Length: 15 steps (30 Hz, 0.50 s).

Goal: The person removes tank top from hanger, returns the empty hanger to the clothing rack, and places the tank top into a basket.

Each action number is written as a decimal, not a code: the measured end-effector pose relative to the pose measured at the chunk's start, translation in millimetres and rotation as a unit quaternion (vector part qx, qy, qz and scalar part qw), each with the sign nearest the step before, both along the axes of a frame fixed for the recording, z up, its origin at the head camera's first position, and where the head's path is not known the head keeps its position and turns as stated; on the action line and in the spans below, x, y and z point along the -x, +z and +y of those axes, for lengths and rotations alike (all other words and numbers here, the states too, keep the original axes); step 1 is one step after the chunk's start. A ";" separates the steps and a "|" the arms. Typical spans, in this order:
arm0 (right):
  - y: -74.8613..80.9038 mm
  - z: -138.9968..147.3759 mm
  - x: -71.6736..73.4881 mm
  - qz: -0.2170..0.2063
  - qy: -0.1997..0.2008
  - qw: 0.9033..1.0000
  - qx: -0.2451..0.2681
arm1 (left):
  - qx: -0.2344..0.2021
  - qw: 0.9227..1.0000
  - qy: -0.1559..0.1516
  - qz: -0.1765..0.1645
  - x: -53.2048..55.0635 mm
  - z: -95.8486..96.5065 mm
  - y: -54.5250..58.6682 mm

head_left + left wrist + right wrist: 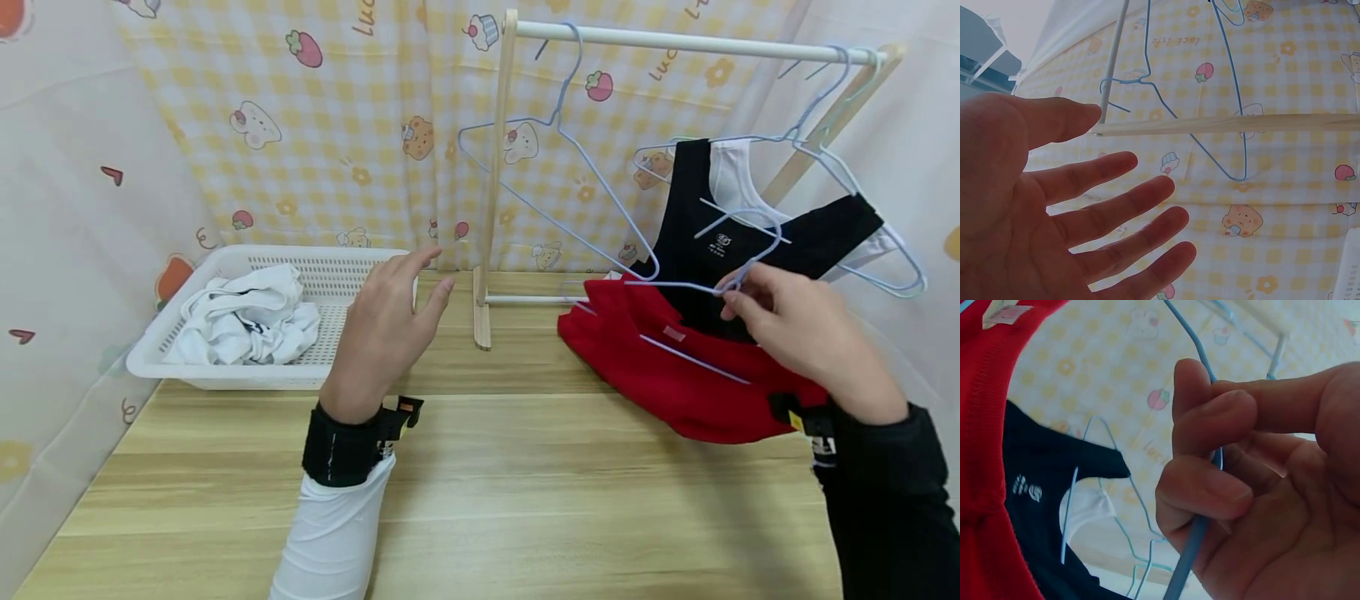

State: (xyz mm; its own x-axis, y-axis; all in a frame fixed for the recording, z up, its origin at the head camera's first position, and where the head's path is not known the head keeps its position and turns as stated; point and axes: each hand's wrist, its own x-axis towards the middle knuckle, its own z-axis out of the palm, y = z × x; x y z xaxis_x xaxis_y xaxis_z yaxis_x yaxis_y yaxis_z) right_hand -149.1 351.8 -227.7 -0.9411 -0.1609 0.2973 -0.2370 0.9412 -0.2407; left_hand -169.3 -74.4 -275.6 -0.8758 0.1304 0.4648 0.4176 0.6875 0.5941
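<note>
A blue wire hanger (756,250) is pinched near the base of its hook by my right hand (813,325). A red garment (697,400) with a small neck label hangs on it, over the table at the right. In the right wrist view, curled fingers and thumb close around the hanger's wire (1188,556), and the red fabric (985,431) fills the left side. My left hand (386,325) is raised beside the white basket (161,367), fingers spread and holding nothing. The left wrist view shows its bare palm (1029,244).
A rack with a white top bar (675,40) stands at the back right. From it hang a bare blue hanger (558,117), a black tank top (686,208) and a white garment (731,167) behind that. Crumpled white clothes (247,321) lie in the basket. A patterned curtain (360,125) hangs behind.
</note>
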 end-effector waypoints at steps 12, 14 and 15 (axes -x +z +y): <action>-11.2 -59.3 -24.2 0.055 0.106 0.993 0.011 | 0.013 0.999 -0.044 -0.018 1.8 -1.5 -0.6; -9.1 -74.1 -26.0 0.069 0.125 0.990 0.019 | 0.022 0.997 -0.067 -0.020 1.7 -0.9 -0.4; -8.0 -81.5 -26.4 0.075 0.136 0.987 0.027 | 0.025 0.996 -0.079 -0.019 1.3 -0.5 -0.1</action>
